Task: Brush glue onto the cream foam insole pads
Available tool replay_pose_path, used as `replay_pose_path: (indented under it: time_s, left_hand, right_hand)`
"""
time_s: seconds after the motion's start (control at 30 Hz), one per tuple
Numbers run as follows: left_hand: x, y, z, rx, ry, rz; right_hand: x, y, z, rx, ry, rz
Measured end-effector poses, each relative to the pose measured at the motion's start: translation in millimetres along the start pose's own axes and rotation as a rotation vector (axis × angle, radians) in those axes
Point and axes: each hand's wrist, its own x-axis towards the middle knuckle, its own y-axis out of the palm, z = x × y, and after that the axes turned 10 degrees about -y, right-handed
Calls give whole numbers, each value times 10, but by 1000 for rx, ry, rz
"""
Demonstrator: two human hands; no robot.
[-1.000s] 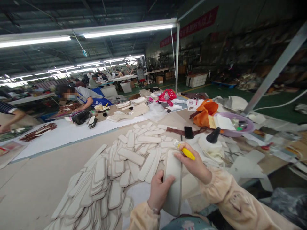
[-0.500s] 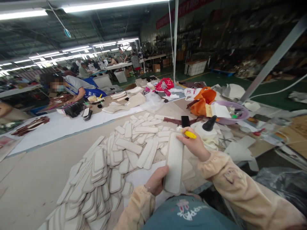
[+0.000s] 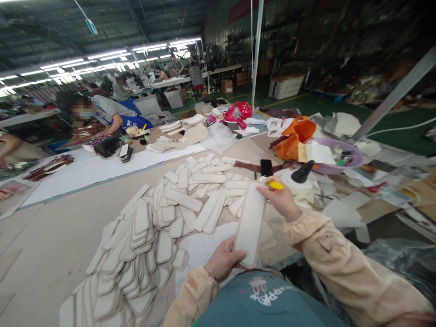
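Observation:
A long off-white panel [image 3: 251,222] with rounded corners is held at a slant above the table edge. My left hand [image 3: 225,260] grips its lower left edge, thumb lying across the face. At the upper end, my right hand [image 3: 279,197] is closed around a tool with a yellow handle [image 3: 275,185]; its pale tip is too small to make out. The fingers of that hand also touch the panel's top corner. Left of the panel spreads a big heap of similar off-white pieces [image 3: 184,200], partly in overlapping stacks. Beneath the panel lies a white sheet [image 3: 195,259].
A white bottle with a black nozzle [image 3: 302,172] stands right of my right hand, near a black phone [image 3: 266,167]. Farther right are a purple basin [image 3: 354,159] and an orange bag [image 3: 295,138]. A co-worker [image 3: 111,113] bends over the table at the far left.
My left hand has changed its hold, its thumb moving from the panel's edge onto its face. The panel's lower end has risen slightly. My right hand keeps the yellow-handled tool.

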Motion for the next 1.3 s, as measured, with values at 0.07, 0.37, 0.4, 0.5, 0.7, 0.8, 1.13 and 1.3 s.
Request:
replay_pose_path:
  time_s: [0.07, 0.37, 0.4, 0.5, 0.7, 0.8, 1.13, 1.3]
  left_hand:
    - [6, 11, 2, 3, -14, -24]
    - [38, 79, -6, -2, -48, -32]
    - [44, 90, -5, -7, -46, -24]
    - [70, 127, 10, -22, -36, 6]
    - [172, 203, 88, -35, -39, 51]
    - [220, 263, 114, -28, -48, 52]
    - [242, 628, 72, -67, -76, 26]
    - [241, 783, 55, -93, -93, 27]
  right_hand:
    - [-2, -10, -16, 19, 12, 7]
    - [-23, -105, 16, 5, -33, 15]
    - [-24, -118, 8, 13, -22, 20]
    - [-18, -162, -39, 28, 18, 44]
    - [21, -296, -98, 56, -9, 35]
    - [31, -382, -78, 36, -37, 42]
    - [-1, -671, -72, 84, -48, 95]
    - [-17, -772, -134, 101, -37, 86]
